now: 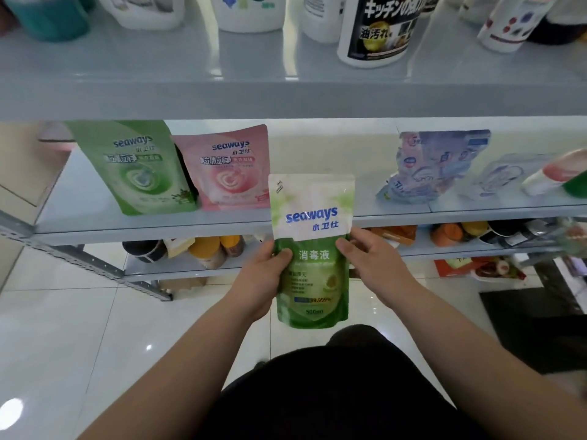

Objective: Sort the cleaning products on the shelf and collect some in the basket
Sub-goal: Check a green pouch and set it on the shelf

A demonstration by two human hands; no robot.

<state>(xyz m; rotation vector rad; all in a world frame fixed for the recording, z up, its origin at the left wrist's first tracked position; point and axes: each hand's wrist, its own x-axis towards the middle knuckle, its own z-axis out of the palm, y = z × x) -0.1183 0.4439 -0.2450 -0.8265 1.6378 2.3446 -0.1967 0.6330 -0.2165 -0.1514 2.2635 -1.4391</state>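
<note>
I hold a green and white Seaways disinfectant pouch [312,249] upright in front of the middle shelf [222,222]. My left hand [262,281] grips its left edge and my right hand [370,262] grips its right edge. On the middle shelf stand a green Seaways pouch [136,168] and a pink Seaways pouch [230,168] at the left. A blue and white pouch [432,166] leans at the right, with a clear pouch [502,177] beside it. No basket is in view.
The top shelf [190,90] carries several bottles, among them a black-labelled white bottle [379,30]. A white bottle with a red band [556,176] lies at the far right of the middle shelf. Lower shelves hold jars and packets. A dark mat [533,328] lies on the tiled floor.
</note>
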